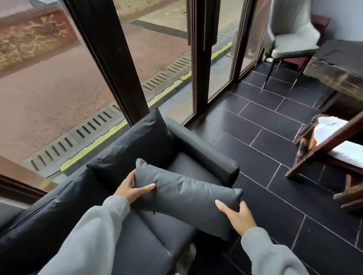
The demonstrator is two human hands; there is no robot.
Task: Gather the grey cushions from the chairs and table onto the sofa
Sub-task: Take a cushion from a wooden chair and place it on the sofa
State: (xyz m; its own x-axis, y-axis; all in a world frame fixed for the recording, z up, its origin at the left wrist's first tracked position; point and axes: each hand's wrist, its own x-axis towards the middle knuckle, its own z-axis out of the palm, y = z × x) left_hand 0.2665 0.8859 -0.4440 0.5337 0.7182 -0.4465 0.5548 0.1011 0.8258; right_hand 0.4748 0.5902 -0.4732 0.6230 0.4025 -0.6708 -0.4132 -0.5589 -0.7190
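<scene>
I hold a dark grey rectangular cushion (184, 196) flat over the seat of the dark sofa (205, 150). My left hand (131, 188) grips its left end, thumb on top. At the cushion's right corner my right hand (237, 216) has its fingers wrapped around the edge. A second grey cushion (139, 142) leans upright against the sofa back, just behind the held one. Further left, a long back cushion (40, 212) lies along the sofa.
Tall glass doors with dark frames (109, 52) stand right behind the sofa. A pale grey chair (291, 38) sits at the far right corner. A dark wooden table (347, 67) and a wooden chair with a white seat pad (344, 151) stand on the black tiled floor (264, 144).
</scene>
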